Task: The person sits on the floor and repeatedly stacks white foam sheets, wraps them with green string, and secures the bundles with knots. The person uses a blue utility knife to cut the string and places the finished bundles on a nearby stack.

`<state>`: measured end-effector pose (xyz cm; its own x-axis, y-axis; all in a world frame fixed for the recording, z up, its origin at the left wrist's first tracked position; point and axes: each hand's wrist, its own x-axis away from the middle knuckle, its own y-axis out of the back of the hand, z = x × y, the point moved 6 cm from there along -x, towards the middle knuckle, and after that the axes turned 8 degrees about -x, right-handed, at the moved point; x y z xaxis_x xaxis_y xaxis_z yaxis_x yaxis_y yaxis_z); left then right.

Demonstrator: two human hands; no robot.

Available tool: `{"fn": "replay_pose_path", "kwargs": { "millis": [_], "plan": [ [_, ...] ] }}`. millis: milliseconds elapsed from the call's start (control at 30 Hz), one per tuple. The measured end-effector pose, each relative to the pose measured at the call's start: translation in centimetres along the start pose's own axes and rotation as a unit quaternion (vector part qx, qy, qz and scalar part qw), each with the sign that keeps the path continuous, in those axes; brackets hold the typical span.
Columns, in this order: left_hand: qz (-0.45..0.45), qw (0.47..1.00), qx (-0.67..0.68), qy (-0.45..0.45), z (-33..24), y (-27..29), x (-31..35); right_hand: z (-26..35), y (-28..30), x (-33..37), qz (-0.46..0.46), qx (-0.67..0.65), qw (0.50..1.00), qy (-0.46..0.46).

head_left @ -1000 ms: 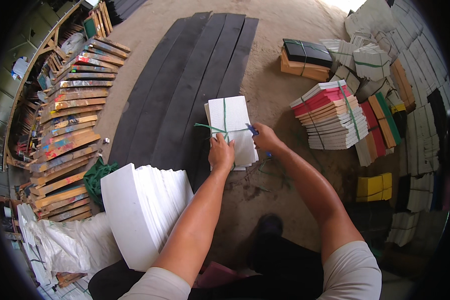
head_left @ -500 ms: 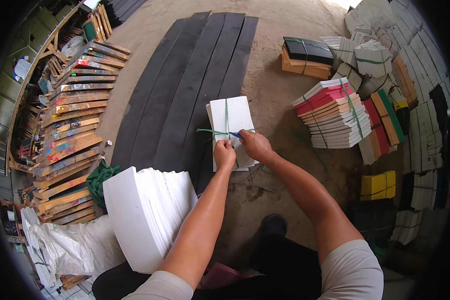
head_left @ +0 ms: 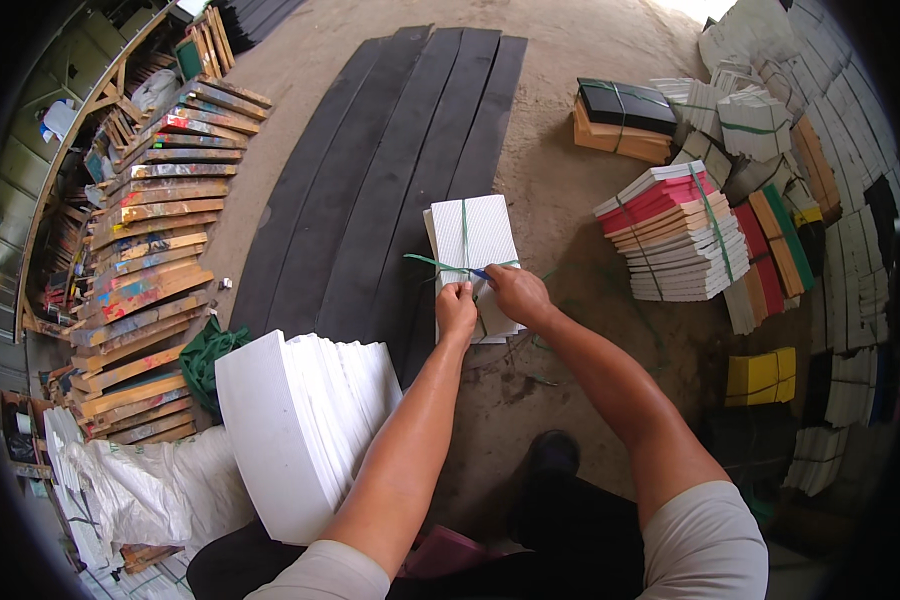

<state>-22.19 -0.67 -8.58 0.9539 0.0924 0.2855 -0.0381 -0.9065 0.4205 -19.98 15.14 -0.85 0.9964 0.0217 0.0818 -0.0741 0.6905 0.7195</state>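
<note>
In front of me lies a stack of white textured sheets (head_left: 490, 222), bound crosswise with green strap (head_left: 465, 232) that is knotted near its middle. A loose strap end sticks out to the left. My left hand (head_left: 457, 312) is closed in a pinch at the strap, just below the crossing. My right hand (head_left: 522, 297) is closed around a small blue tool (head_left: 482, 274), its tip at the knot. The rest of that tool is hidden in my fingers, so its kind cannot be told. A tall stack of loose white sheets (head_left: 275, 430) stands beside my left forearm.
Long dark planks (head_left: 370, 170) lie on the floor ahead. Paint-stained wooden boards (head_left: 160, 255) line the left side. Strapped bundles of red, orange and white sheets (head_left: 670, 235) stand to the right, near a black and orange bundle (head_left: 625, 108) and a yellow block (head_left: 760, 376).
The whole view has shifted slightly, so everything sits a little further right. Both hands stay at the knot, and the blue tool shows less between the right fingers.
</note>
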Motion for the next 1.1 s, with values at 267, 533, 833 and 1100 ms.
{"fn": "replay_pose_path", "kwargs": {
  "millis": [267,533,833,1100],
  "plan": [
    [-0.086,0.988,0.084,-0.101,-1.1,1.9,5.9,-1.5,1.1,1.1,-0.153,-0.063,0.986,0.001],
    [-0.232,0.916,-0.245,-0.217,-3.7,5.0,9.2,-10.2,2.2,4.9,-0.158,-0.063,0.956,-0.239],
    [0.002,0.826,-0.498,-0.265,-9.0,2.5,-0.7,-16.7,1.0,8.4,-0.089,0.038,0.972,-0.213],
    [0.168,0.858,-0.407,-0.264,-10.0,2.2,-5.2,0.2,2.8,0.4,-0.179,0.054,0.971,0.149]
  ]
}}
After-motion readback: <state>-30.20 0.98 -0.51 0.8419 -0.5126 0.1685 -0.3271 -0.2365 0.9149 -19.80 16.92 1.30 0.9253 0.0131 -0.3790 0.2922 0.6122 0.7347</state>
